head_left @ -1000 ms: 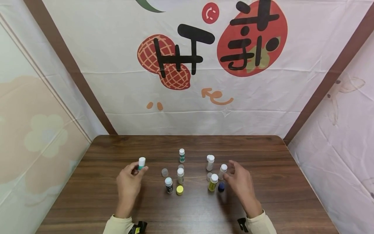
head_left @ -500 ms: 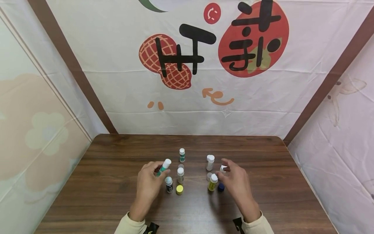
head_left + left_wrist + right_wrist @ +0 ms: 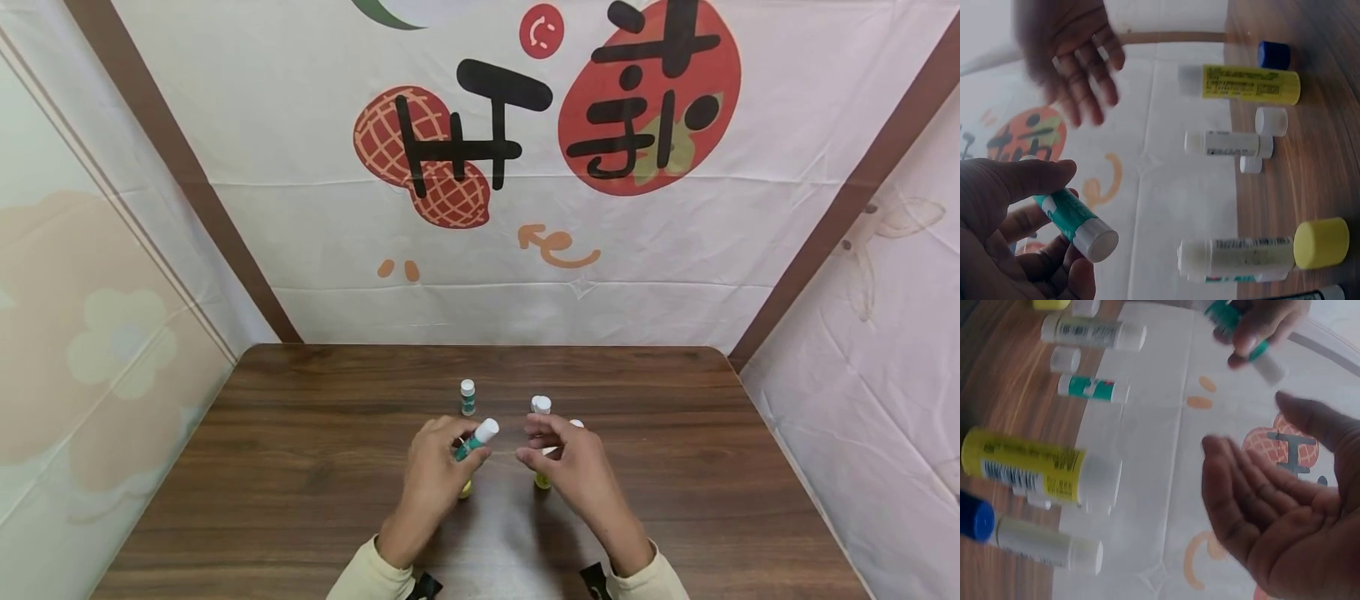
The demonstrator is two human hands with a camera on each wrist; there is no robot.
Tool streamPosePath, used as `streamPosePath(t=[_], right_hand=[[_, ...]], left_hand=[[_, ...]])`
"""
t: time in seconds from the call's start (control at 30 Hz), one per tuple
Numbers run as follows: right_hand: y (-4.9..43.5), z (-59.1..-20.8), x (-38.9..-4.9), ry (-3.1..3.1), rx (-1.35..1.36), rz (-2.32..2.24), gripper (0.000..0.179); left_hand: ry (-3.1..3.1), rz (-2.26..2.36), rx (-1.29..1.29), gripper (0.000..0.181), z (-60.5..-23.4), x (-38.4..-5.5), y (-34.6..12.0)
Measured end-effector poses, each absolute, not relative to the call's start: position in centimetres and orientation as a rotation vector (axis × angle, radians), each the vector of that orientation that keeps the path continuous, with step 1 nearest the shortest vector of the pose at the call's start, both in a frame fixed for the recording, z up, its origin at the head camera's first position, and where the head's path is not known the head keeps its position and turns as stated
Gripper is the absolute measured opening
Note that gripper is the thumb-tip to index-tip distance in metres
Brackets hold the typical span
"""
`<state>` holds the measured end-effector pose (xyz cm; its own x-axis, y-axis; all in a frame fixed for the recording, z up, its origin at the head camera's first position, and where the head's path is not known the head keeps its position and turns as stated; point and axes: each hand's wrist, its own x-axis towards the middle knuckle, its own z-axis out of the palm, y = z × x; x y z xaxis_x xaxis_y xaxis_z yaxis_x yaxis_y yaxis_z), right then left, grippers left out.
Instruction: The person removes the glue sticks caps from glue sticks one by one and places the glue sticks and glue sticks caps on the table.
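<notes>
My left hand [image 3: 431, 471] pinches a green glue stick [image 3: 471, 442] with a white cap, raised over the table and tilted toward the right hand. In the left wrist view, thumb and fingers grip its green body [image 3: 1071, 215]. Just to its right, my right hand [image 3: 573, 471] holds nothing, its thumb apart from loosely bent fingers. The right wrist view shows that bare palm [image 3: 1285, 525] near the glue stick's white end [image 3: 1270, 369]. Below the right hand stands a yellow glue stick [image 3: 1250, 84], partly hidden in the head view.
On the brown table [image 3: 315, 392] stand a small green glue stick [image 3: 468, 398], a white-labelled one [image 3: 1229, 144] and a pale one [image 3: 1241, 255]. Loose caps lie among them: blue [image 3: 1274, 55], yellow [image 3: 1321, 244] and clear [image 3: 1271, 121]. A printed cloth [image 3: 337, 308] hangs behind.
My left hand has carried the green glue stick rightward from the left side, tilting it over. The right hand has come left, away from the white-capped stick, so both hands are now close together.
</notes>
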<state>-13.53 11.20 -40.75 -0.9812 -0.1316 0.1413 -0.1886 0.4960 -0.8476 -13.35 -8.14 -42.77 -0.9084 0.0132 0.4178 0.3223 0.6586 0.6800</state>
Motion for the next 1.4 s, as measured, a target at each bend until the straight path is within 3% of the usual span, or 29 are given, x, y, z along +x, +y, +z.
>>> streamPosePath(t=[0.2, 0.67, 1.07, 1.4], right_hand=[[10.4, -40.8, -13.3, -2.567, 0.36, 1.666, 0.032], [10.3, -41.1, -13.0, -2.598, 0.469, 1.395, 0.013], [11.3, -40.5, -12.3, -2.521, 0.595, 1.461, 0.021], [14.3, -42.1, -12.8, -2.415, 0.431, 1.432, 0.03]], left_hand=[[-2.504, -1.076, -0.343, 0.026, -43.0, -13.3, -7.2], [-2.523, -1.02, -0.425, 0.023, -43.3, -12.7, -6.4], [-2.487, -1.087, -0.469, 0.029, -43.1, -12.0, -8.3], [-2.348, -1.226, -0.18, 0.029, -43.6, -12.1, -12.9]])
